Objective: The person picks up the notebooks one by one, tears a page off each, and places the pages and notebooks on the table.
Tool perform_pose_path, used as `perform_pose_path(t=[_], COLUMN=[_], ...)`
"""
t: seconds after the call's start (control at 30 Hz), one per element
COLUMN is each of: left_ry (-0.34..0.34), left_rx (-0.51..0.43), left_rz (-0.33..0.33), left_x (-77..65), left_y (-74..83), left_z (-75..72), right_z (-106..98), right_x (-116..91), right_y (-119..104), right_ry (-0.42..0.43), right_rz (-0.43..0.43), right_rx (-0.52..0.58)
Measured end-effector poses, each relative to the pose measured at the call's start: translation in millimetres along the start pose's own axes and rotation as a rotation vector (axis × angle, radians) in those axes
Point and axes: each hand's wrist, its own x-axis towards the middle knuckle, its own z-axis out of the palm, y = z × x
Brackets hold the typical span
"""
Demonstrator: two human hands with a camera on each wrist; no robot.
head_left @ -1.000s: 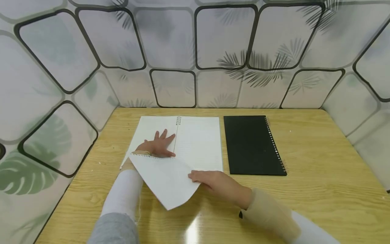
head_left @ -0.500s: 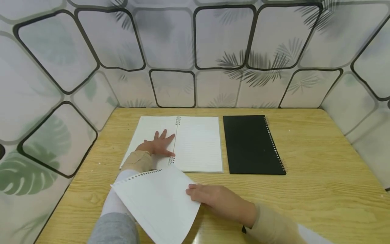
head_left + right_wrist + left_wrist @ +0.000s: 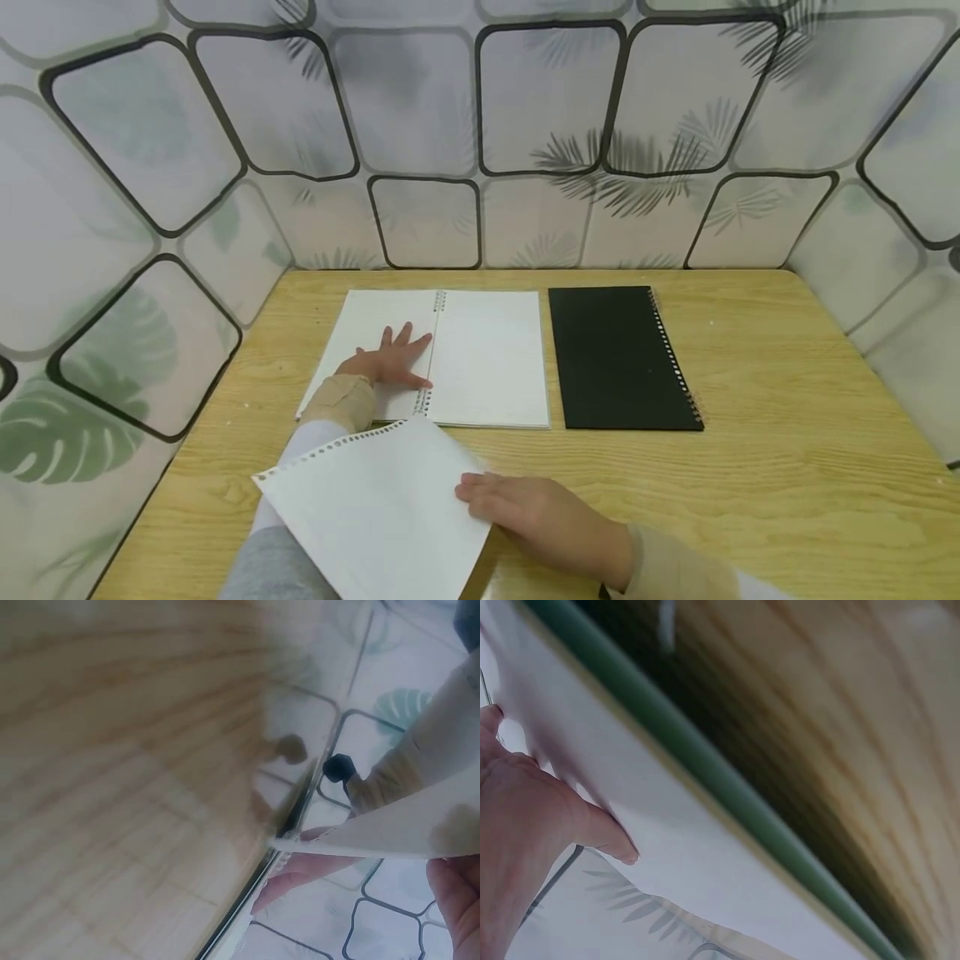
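Note:
A spiral notebook (image 3: 491,358) lies open, its ruled pages either side of a wire coil. My left hand (image 3: 386,364) rests on its left page with fingers spread, thumb and fingertips reaching the coil. In the left wrist view, that hand (image 3: 532,802) lies flat over white paper. My right hand (image 3: 547,525) pinches the right edge of a loose white sheet (image 3: 382,508), which has a row of punched holes along its top. This sheet is raised in front of the notebook and overlaps my left forearm. The right wrist view shows the sheet (image 3: 405,825) edge-on, above my right thumb (image 3: 450,896).
To the right of the open notebook lies a closed black notebook (image 3: 622,358), its coil along the right side. Both are on a wooden table (image 3: 810,467). A patterned covering (image 3: 420,100) with leaf prints rises behind and at both sides.
My right hand has drawn the loose sheet down toward me, off the notebook's lower part, uncovering the pages and my left wrist. My left hand has stayed in place.

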Motion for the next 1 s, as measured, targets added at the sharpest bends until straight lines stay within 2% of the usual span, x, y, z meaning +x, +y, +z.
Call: perform_pose_path(t=[0.13, 0.27, 0.5, 0.63, 0.7, 0.77, 0.8, 0.9, 1.0], left_ry=[0.006, 0.007, 0.012, 0.010, 0.009, 0.008, 0.009, 0.019, 0.027], left_rx=[-0.018, -0.024, -0.028, -0.020, -0.017, -0.015, -0.014, -0.012, -0.023], left_rz=[0.007, 0.018, 0.013, 0.011, 0.013, 0.021, 0.023, 0.031, 0.032], left_x=[-1.1, -1.6, -4.3, -4.2, -3.4, -2.7, -2.5, -2.2, -2.5], left_y=[-0.3, -0.6, -0.3, -0.3, -0.3, 0.0, 0.0, 0.5, 0.5], left_z=[0.3, 2.0, 1.9, 1.6, 1.6, 1.3, 1.1, 0.8, 1.4], right_z=[-1.6, -2.5, -10.7, -13.0, -16.6, -23.0, -27.3, -39.9, -43.2], right_x=[-2.3, -4.5, -5.6, -5.2, -3.8, -2.8, -2.9, -5.8, -12.8], right_y=[-2.3, -5.6, -17.2, -15.2, -14.5, -15.6, -16.8, -19.9, -16.7], right_ry=[0.041, 0.027, 0.015, 0.182, 0.284, 0.349, 0.352, 0.326, 0.224], right_rz=[0.025, 0.013, -0.016, -0.014, 0.042, 0.153, 0.244, 0.626, 1.024], right_rx=[0.000, 0.013, 0.128, 0.099, 0.123, 0.233, 0.317, 0.566, 0.770])
